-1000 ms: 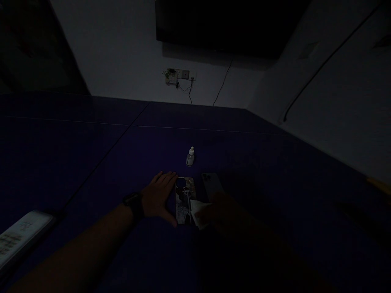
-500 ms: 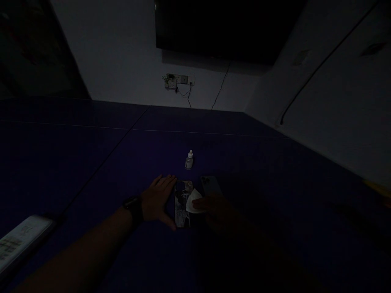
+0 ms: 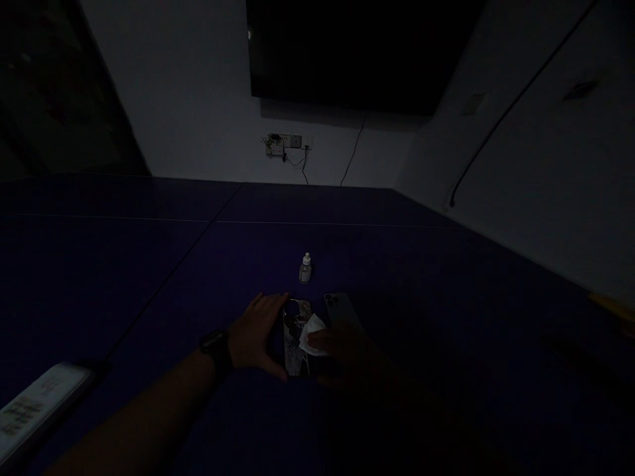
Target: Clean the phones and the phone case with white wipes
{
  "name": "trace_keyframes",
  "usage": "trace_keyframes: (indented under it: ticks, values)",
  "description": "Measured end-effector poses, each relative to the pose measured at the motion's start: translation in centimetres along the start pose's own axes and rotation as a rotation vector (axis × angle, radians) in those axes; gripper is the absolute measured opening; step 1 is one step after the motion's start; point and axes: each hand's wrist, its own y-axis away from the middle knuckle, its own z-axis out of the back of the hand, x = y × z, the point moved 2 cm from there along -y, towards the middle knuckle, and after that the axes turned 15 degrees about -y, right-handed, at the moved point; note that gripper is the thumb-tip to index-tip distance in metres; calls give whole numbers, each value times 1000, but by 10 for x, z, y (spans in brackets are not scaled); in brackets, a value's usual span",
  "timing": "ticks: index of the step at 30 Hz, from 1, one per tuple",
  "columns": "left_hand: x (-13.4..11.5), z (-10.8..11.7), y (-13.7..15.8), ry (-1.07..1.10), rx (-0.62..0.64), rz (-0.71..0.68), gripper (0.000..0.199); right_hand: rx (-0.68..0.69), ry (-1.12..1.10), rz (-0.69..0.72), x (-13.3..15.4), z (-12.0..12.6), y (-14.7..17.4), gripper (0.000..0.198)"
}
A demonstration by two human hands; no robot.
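A patterned phone case (image 3: pixel 294 360) lies on the dark purple surface, its camera cutout at the far end. My left hand (image 3: pixel 255 334), with a dark watch on the wrist, spans the case's left side: fingertips at the upper corner, thumb at the lower one. In my right hand (image 3: pixel 342 347) is a folded white tissue (image 3: pixel 311 330), pressed on the case's right part; deep shadow hides most of that hand. A phone (image 3: pixel 340 307) with several lenses lies just right of the case, partly under my right hand. Beyond them stands a small dropper bottle (image 3: pixel 305 271) with a white top.
At the lower left lies a long white box or pack (image 3: pixel 47 400) with printing. The wall ahead carries a large dark screen (image 3: pixel 342 56) and power sockets (image 3: pixel 285 142) with cables. Something yellow (image 3: pixel 610 306) sits at the right edge. The scene is very dim.
The view has tilted up slightly, so things sit lower in the picture. My left hand's fingers are closer together. The tissue has shifted slightly on the case.
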Motion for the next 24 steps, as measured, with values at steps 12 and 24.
trace_keyframes:
  ticks: [12, 24]
  values:
    - [-23, -8, 0, 389, -155, 37, 172, -89, -193, -68, 5, -22, -10, 58]
    - [-27, -20, 1, 361, -74, -24, 177, 79, -208, -100, 0, -19, -13, 32]
